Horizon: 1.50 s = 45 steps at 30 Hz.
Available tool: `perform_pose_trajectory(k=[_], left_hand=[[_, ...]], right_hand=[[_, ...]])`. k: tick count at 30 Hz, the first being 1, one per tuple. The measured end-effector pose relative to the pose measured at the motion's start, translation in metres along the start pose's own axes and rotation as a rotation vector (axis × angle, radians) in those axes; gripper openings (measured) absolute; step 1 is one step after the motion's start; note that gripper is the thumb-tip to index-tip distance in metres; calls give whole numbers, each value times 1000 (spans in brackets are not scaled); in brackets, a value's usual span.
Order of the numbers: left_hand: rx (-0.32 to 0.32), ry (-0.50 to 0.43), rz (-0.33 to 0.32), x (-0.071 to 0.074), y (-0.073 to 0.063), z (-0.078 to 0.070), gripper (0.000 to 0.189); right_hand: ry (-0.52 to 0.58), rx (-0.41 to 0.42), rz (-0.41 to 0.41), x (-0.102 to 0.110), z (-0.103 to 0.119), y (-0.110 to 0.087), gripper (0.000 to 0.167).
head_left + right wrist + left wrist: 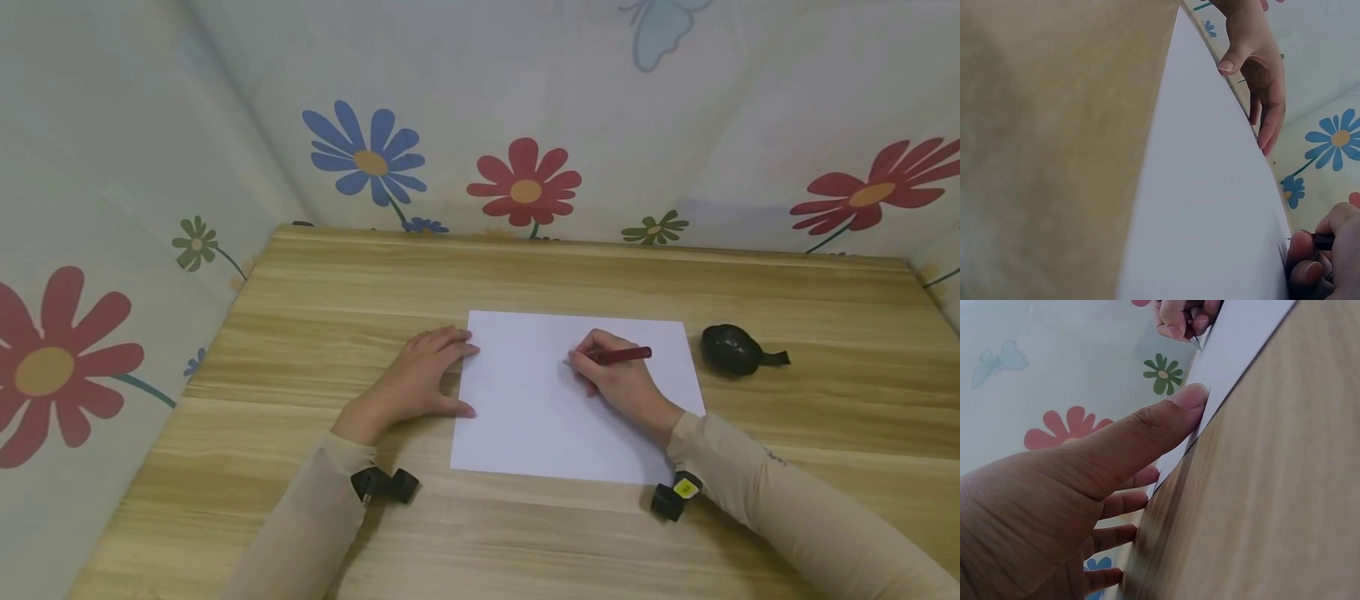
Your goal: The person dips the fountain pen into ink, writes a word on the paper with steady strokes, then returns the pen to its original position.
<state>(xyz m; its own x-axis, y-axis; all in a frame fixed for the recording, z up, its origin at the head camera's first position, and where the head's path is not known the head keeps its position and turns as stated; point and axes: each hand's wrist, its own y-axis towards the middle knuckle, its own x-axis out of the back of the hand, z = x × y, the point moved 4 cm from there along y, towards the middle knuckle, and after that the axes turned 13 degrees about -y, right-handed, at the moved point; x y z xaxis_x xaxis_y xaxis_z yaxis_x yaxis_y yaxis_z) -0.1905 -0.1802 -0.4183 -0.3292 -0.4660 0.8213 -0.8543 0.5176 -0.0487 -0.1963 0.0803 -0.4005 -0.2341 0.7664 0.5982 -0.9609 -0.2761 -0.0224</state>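
A white sheet of paper (517,417) lies on the wooden table, with no marks visible on it. My right hand (618,383) rests over its right half and grips a dark red pen (630,355), the tip down at the paper near its middle. In the right wrist view the pen (1322,242) shows only in part between the fingers. My left hand (416,375) lies at the sheet's left edge, fingers spread, thumb and fingertips on the border. The left wrist view shows its straight thumb (1147,428) pressing on the paper's edge.
A black rounded object with a short stem (731,350) sits on the table (360,283) just right of the paper. Behind the table hangs a pale curtain (450,75) printed with flowers. Each wrist wears a small black camera, the left one (405,485) close above the tabletop.
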Motion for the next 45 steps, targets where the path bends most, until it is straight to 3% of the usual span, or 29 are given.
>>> perform_pose_trajectory(k=[34, 45], left_hand=[[-5, 5, -6, 1, 0, -1, 85], [0, 1, -2, 0, 0, -1, 85]], right_hand=[[9, -24, -36, 4, -3, 0, 17], [-6, -29, -69, -5, -38, 13, 23]])
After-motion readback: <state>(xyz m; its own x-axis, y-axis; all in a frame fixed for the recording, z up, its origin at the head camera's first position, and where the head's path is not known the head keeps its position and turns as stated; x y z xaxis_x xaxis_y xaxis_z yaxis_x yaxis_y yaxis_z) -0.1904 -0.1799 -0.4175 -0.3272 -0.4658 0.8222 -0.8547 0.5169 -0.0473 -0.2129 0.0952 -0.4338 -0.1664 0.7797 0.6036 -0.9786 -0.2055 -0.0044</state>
